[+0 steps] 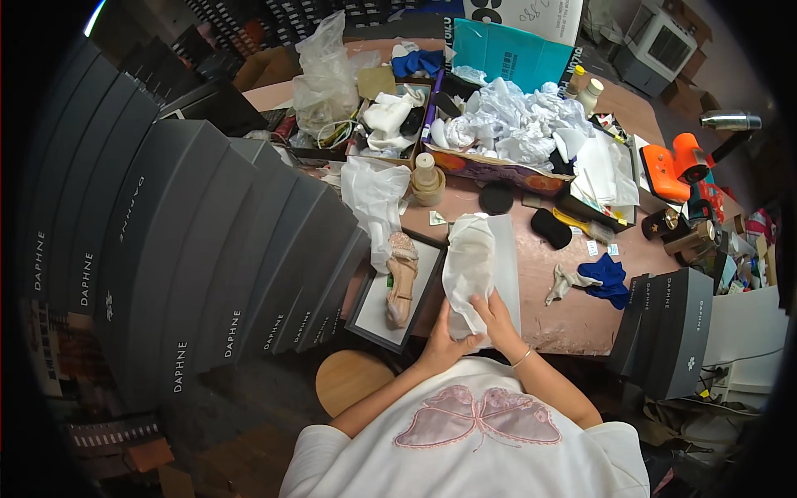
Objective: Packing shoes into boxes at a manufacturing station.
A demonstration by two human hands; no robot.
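Note:
A bundle of white tissue paper [470,261] lies in front of me on a flat white sheet [506,274]; what it wraps, if anything, is hidden. My left hand [447,344] grips its near left edge, fingers bent at the paper. My right hand [496,322] holds the near right side, with a thin bangle on that wrist. Just left of the bundle stands an open dark grey shoebox [418,316] with a pale lining. A glittery beige sandal [402,286] lies in it, and crumpled white tissue [375,203] drapes over its far left corner.
Tall stacks of dark grey shoeboxes [178,249] rise at left, with a smaller stack [671,324] at right. Beyond are a carton [498,168] of crumpled paper, a capped bottle [427,181], a yellow-handled brush [581,224], blue cloth [606,280] and an orange tool [667,170].

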